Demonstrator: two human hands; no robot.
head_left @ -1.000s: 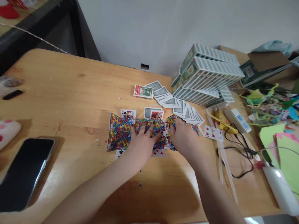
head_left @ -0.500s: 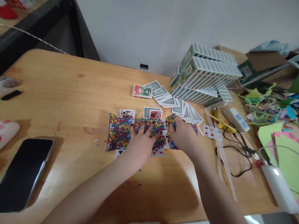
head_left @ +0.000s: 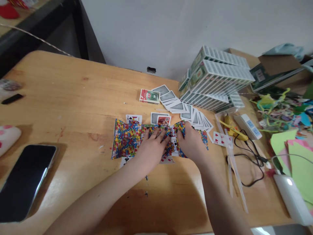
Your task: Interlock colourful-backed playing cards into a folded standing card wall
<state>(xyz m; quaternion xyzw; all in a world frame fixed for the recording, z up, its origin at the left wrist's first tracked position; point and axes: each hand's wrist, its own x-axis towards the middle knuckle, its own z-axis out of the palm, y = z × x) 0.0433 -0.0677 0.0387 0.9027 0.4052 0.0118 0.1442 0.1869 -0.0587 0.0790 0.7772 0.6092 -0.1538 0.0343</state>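
A strip of paper with a busy multicoloured pattern lies across several playing cards on the table. My left hand presses on its middle with fingers spread. At the strip's right part, my right hand has its fingers curled and closed on the patterned paper. White card faces show in a gap between the hands. A jack of spades sticks out above the strip, as does a face-down card with a red picture card over it. A club card and a diamond card peek out below.
Fanned face-down cards and a red-and-green card box lie behind. Stacked card boxes stand against the wall. Rightward are a heart card, a yellow glue gun, a power strip and a power bank. A phone lies left.
My left hand has slid slightly right along the patterned paper, toward my right hand. My right hand stays on the right part, with its fingers slightly shifted.
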